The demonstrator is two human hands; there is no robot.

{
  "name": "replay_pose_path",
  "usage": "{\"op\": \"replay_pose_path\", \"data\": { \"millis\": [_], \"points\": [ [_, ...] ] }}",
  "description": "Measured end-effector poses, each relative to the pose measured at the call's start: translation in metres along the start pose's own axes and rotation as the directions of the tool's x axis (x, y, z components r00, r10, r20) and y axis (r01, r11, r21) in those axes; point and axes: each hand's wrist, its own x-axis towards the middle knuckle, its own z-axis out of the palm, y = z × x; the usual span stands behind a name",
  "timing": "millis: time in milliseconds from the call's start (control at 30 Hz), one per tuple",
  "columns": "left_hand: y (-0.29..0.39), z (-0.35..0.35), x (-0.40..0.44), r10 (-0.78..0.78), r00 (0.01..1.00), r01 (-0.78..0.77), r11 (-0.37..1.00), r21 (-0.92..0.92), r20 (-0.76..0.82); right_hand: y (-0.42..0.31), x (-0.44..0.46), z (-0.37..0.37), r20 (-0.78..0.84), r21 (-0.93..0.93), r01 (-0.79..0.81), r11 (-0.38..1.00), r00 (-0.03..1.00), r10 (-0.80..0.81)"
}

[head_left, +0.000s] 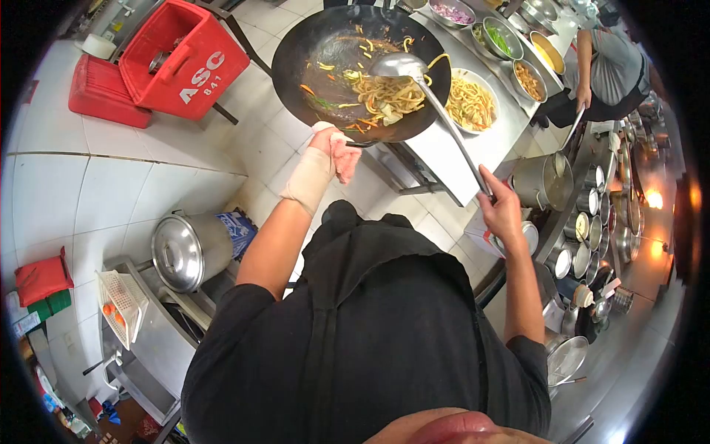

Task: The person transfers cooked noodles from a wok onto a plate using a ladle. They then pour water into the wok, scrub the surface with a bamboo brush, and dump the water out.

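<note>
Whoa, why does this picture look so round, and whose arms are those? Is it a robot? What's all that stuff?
No robot here! These are a person's own two arms. A camera worn on that person's head looks forward and down, and it sees so wide that things look bent.

The right hand holds a long ladle, its scoop inside a big wok with noodles. The left hand holds a pink cloth at the wok's near edge.

On the table is a plate of more noodles, and nearby are bowls of food. Another person stands over to the right.
</note>
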Motion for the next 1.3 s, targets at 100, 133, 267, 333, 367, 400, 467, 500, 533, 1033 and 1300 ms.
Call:
{"op": "replay_pose_path", "data": {
  "millis": [100, 133, 267, 333, 367, 400, 467, 500, 533, 1033, 1300],
  "points": [
    [-0.006, -0.003, 0.008, 0.005, 0.953, 0.022, 0.996, -0.088, 0.303, 0.008, -0.005, 0.038, -0.006, 0.02, -0.14, 0.99, 0.99, 0.14],
    [-0.008, 0.014, -0.002, 0.063, 0.993, -0.057, 0.997, -0.057, 0.1, 0.015, -0.005, 0.054, -0.055, 0.068, -0.076, 0.995, 0.995, 0.079],
    [-0.002, 0.041, -0.026, 0.226, 0.971, -0.217, 0.97, -0.108, 0.079, 0.02, -0.006, 0.074, -0.152, 0.097, 0.067, 0.993, 0.987, -0.052],
    [0.004, 0.045, -0.021, 0.325, 0.942, -0.308, 0.937, -0.166, 0.086, 0.015, -0.001, 0.057, -0.143, 0.033, 0.098, 0.995, 0.985, -0.092],
    [0.005, 0.047, -0.021, 0.336, 0.932, -0.309, 0.932, -0.19, 0.134, 0.013, 0.001, 0.049, -0.151, -0.022, 0.139, 0.99, 0.979, -0.14],
    [0.006, 0.049, -0.023, 0.345, 0.921, -0.306, 0.928, -0.215, 0.18, 0.012, 0.004, 0.041, -0.154, -0.079, 0.176, 0.981, 0.97, -0.187],
    [0.002, 0.056, -0.035, 0.357, 0.91, -0.303, 0.92, -0.248, 0.21, 0.003, 0.005, 0.028, -0.132, -0.134, 0.189, 0.973, 0.969, -0.207],
    [0.003, 0.068, -0.049, 0.362, 0.911, -0.309, 0.916, -0.255, 0.196, 0.002, 0.008, 0.025, -0.122, -0.161, 0.194, 0.968, 0.969, -0.215],
    [0.005, 0.076, -0.056, 0.37, 0.909, -0.316, 0.912, -0.261, 0.194, 0.003, 0.013, 0.022, -0.113, -0.187, 0.2, 0.962, 0.968, -0.223],
    [0.04, 0.135, -0.057, 0.504, 0.861, -0.492, 0.86, -0.139, 0.069, -0.027, 0.009, -0.117, -0.156, -0.705, 0.112, 0.701, 0.939, -0.307],
    [0.03, 0.126, -0.024, 0.395, 0.906, -0.388, 0.919, -0.077, 0.152, -0.028, -0.033, -0.148, -0.162, -0.815, 0.01, 0.58, 0.956, -0.244]
  ]
}}
